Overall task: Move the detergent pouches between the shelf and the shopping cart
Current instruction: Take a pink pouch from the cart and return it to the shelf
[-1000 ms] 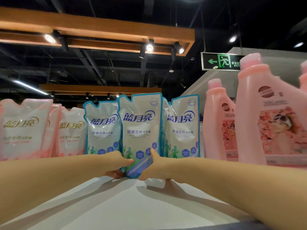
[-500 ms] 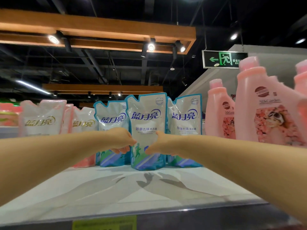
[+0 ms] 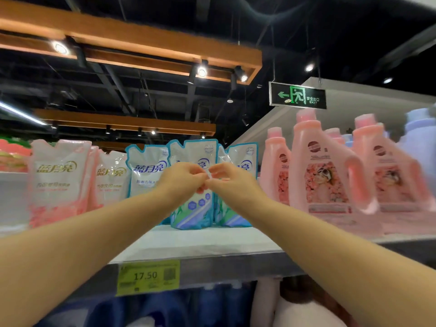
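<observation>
Blue-edged and white, the middle detergent pouch (image 3: 194,185) stands upright on the shelf (image 3: 200,241), directly behind both hands. The left hand (image 3: 182,181) and the right hand (image 3: 227,182) are raised side by side in front of its printed face, knuckles nearly touching. The fingers (image 3: 197,169) of the left hand are curled inward, and those of the right are bent toward them; a thin bit of clear film seems to sit between the fingertips, but motion blur makes it impossible to tell whether either hand actually grips the pouch or merely hovers against it.

Just left of the left fingers stands a second blue pouch (image 3: 146,173), partly covered by the wrist. Just right of the right fingers a third blue pouch (image 3: 245,161) leans behind the middle one. Farther left of the hands, two pink pouches (image 3: 59,180) stand on the same shelf. Farther right, well past the right hand, pink detergent bottles (image 3: 320,171) line up with their caps up, blurred at the frame's edge.

Below the hands, on the shelf's front lip, a yellow-green price tag (image 3: 148,277) reads 17.50. Above and to the right of the fingers hangs a green exit sign (image 3: 297,95) under the dark ceiling.
</observation>
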A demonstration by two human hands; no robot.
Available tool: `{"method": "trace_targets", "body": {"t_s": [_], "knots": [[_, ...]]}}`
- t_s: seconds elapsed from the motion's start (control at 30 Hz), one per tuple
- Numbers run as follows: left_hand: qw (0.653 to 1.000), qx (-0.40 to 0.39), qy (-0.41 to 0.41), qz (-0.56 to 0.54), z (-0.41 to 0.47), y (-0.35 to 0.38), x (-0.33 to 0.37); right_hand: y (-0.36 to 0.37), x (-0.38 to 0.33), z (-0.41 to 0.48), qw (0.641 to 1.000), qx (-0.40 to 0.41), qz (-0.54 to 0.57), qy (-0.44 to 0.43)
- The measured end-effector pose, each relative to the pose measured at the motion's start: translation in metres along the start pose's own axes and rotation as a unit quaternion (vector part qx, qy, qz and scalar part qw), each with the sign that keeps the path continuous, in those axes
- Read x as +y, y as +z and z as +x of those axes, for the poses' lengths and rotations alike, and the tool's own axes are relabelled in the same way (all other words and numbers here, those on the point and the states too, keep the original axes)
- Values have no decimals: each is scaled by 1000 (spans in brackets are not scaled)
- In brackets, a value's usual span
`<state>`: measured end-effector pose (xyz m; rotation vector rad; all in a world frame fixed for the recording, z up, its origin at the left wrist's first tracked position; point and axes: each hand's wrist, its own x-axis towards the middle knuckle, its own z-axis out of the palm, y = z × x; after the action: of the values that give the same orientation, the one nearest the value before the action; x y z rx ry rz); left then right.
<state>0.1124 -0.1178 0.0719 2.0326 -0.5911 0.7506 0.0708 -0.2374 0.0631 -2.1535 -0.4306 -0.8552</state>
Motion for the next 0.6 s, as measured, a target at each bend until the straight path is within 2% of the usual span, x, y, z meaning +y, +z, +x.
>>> {"method": "trace_targets", "body": {"t_s": [0.2,0.33,0.47,0.6], "knots": [[987,31,135,-76,-79,40,104,-95,-22,-101,992,103,63,-43],[963,3,211,-170,-156,104,192,-181,-16,-200,979,195,34,-56],[918,-95,245,-298,-232,177,286,-276,5,-309,960,277,-37,9],[877,-185,283,-341,-309,256,361,-363,27,-420,919,364,-83,128]]}}
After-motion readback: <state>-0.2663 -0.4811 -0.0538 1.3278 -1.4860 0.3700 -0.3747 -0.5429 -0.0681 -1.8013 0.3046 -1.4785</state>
